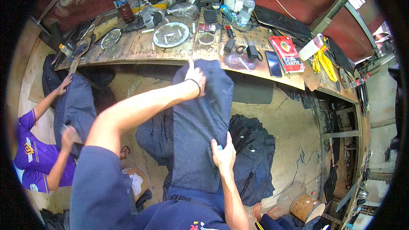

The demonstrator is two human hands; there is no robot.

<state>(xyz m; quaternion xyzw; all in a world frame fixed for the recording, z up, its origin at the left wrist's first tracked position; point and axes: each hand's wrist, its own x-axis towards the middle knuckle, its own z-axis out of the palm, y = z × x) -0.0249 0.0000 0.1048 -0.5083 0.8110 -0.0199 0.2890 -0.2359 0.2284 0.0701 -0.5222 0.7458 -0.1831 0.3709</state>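
— So, the right hand is pinching the near edge of the dark denim piece with closed fingers, and the left hand is gripping its far end by the wooden workbench.

— It's hanging stretched between them; if either grip is loosening, I think it's dropping onto the denim pile.

Two plastic bottles, one round plate, one phone, one red booklet.
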